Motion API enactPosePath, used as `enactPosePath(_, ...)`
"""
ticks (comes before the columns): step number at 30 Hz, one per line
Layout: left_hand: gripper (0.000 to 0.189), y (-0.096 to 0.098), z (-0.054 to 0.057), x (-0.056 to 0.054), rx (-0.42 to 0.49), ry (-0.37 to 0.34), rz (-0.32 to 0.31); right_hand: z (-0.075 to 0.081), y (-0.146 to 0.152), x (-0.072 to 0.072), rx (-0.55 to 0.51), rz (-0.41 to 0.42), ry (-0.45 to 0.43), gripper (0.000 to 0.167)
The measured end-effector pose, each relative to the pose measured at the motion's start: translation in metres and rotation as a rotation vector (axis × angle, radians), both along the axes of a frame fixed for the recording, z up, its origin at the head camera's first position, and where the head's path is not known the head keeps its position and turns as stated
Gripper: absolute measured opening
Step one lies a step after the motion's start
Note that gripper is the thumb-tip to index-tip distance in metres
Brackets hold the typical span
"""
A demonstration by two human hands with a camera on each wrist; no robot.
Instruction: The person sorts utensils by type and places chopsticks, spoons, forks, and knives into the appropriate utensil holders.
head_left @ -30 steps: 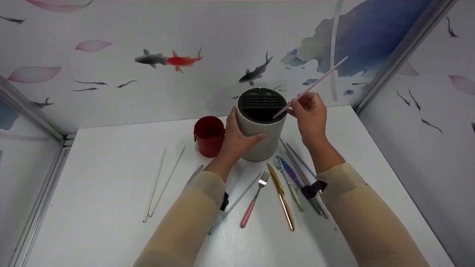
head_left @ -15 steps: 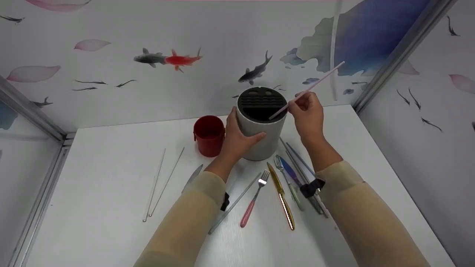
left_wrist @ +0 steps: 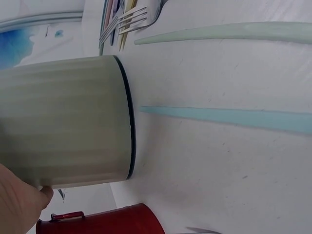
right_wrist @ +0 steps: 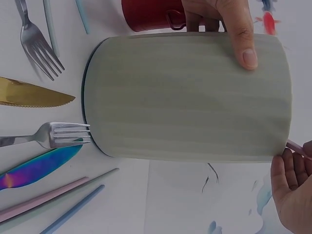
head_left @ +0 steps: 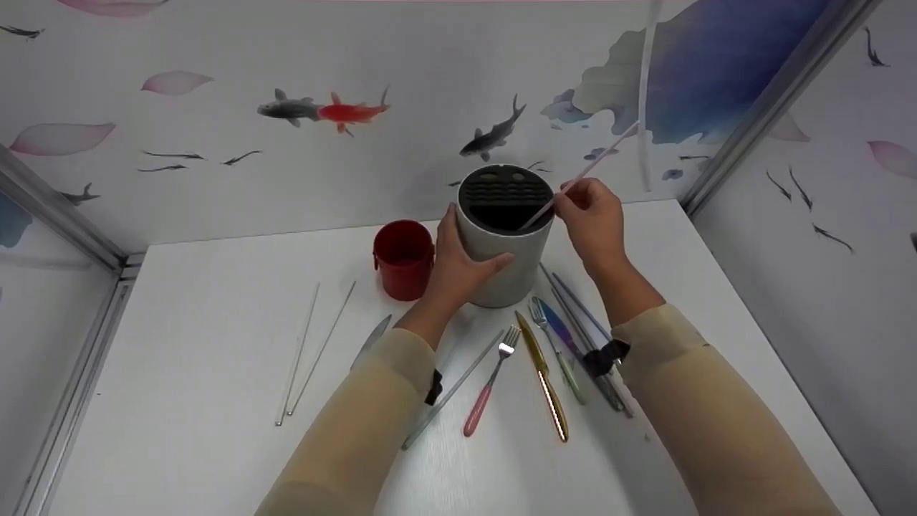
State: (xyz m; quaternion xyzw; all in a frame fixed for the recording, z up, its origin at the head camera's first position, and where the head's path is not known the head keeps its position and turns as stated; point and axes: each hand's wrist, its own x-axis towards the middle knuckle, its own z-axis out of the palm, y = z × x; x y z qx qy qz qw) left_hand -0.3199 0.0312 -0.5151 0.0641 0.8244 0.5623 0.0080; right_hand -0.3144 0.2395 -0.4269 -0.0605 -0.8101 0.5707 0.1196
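Observation:
A grey-green cylindrical utensil holder [head_left: 517,276] with a black slotted top stands upright at the back of the table. My left hand [head_left: 457,269] grips its left side, thumb across the front; the right wrist view shows that thumb pressed on the wall [right_wrist: 185,107]. Above the right rim, my right hand [head_left: 594,218] pinches a slanted pink chopstick [head_left: 607,152]. The chopstick's lower end reaches into the wide front opening of the holder's top, and its upper end points up and right. In the right wrist view, only a short piece of it shows beside the fingers [right_wrist: 290,170].
A red cup [head_left: 403,269] stands left of the holder. In front lie a pink-handled fork [head_left: 487,390], a gold knife [head_left: 546,387], a green-handled fork [head_left: 566,369] and several chopsticks [head_left: 584,315]. Two thin pale sticks [head_left: 322,351] lie at left. A patterned wall rises behind.
The pink chopstick's upper end has dropped down and left, and its lower end sits inside the holder's opening. My right hand has shifted slightly left; my left hand keeps its grip.

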Motion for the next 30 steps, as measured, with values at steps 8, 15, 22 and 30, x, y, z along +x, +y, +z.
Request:
enactPosePath(8,0.126,-0.0018,-0.0014,-0.0009,0.003,0.015,-0.004,-0.0018,-0.0029,0.0003,0.082,-0.022,0.019,0.022)
enactPosePath(15,0.126,-0.0018,-0.0014,0.0003,0.012,0.040,-0.018,-0.0065,-0.0021,-0.0014,0.059,-0.026,0.077,0.023)
enactPosePath(22,0.127,-0.0009,-0.0033,-0.0013,0.010,0.046,-0.012,-0.0071,-0.0025,0.0005,0.054,-0.042,0.057,0.017)
enactPosePath(30,0.127,0.0004,-0.0048,-0.0013,-0.002,0.043,-0.001,-0.0087,-0.0034,0.0026,-0.005,-0.049,0.048,0.018)
